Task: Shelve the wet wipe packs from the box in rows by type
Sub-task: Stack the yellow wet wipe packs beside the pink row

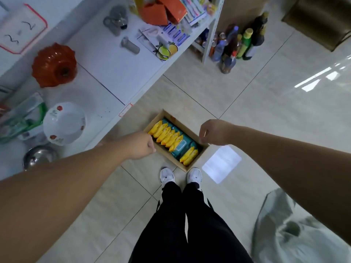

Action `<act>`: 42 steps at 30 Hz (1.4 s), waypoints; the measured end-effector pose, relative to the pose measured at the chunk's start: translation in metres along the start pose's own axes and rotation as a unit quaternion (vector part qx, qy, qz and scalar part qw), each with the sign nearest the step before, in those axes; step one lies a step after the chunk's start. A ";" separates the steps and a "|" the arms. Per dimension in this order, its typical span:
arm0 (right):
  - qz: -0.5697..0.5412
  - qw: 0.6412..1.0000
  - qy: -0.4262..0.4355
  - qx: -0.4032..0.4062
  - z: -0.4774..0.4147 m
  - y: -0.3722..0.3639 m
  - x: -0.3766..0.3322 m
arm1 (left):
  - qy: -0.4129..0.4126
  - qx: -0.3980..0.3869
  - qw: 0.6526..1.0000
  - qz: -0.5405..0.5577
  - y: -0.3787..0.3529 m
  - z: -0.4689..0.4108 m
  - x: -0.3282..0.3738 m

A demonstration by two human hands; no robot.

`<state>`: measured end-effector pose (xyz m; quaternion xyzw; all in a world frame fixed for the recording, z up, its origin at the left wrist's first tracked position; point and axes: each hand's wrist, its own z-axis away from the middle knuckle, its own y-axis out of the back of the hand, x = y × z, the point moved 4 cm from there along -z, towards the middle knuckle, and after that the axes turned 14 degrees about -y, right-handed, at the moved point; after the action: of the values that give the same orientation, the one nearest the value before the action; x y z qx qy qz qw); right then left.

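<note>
I logged the box at frame centre, yellow packs and teal packs inside. Left hand clenched, empty; right hand loosely curled, empty. Judged step: first pick; next, reach down, grasp one type

The left hand shows only its knuckles: fingers tucked under, grip unreadable, and it covers the box's near-left corner. Yellow packs bury most of the teal packs; their print is too small to read. The grey bag is blurred and cut off by the frame edge.
</note>
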<state>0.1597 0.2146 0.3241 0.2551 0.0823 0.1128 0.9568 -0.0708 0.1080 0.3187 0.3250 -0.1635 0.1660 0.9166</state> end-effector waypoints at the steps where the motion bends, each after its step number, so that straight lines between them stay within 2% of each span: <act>1: -0.004 1.000 -0.008 -0.011 -0.015 -0.008 0.002 | 0.002 -0.006 1.000 0.003 -0.010 -0.013 -0.008; 5: -0.028 0.999 -0.022 -0.037 -0.084 -0.046 0.007 | 0.012 -0.030 0.999 -0.003 -0.048 -0.065 -0.037; 12: -0.001 0.997 -0.055 -0.049 -0.221 -0.120 0.022 | 0.038 -0.004 0.998 0.055 -0.119 -0.175 -0.104; 18: 0.005 0.999 -0.037 -0.040 -0.325 -0.194 0.023 | 0.013 -0.020 0.995 0.098 -0.185 -0.266 -0.144; 23: -0.019 0.997 -0.060 -0.053 -0.392 -0.235 0.031 | -0.021 -0.043 0.995 0.092 -0.231 -0.325 -0.171; 31: 0.081 0.989 -0.059 -0.113 -0.454 -0.266 0.023 | -0.059 -0.056 0.995 0.062 -0.272 -0.389 -0.196; 33: 0.046 0.990 -0.055 -0.118 -0.466 -0.271 0.023 | -0.061 -0.070 0.993 0.067 -0.282 -0.398 -0.203; 37: -0.058 0.994 -0.055 -0.070 -0.491 -0.281 0.026 | -0.054 -0.081 0.994 0.057 -0.295 -0.407 -0.217; 39: -0.077 0.991 -0.046 -0.097 -0.494 -0.289 0.024 | -0.048 -0.082 0.995 0.034 -0.299 -0.409 -0.222; 42: -0.059 0.989 -0.078 -0.109 -0.496 -0.301 0.025 | -0.043 -0.061 0.997 0.016 -0.302 -0.417 -0.225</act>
<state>0.1294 0.1994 -0.2558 0.1519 0.0092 0.0439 0.9874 -0.0674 0.1125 -0.2432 0.2730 -0.2180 0.1561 0.9239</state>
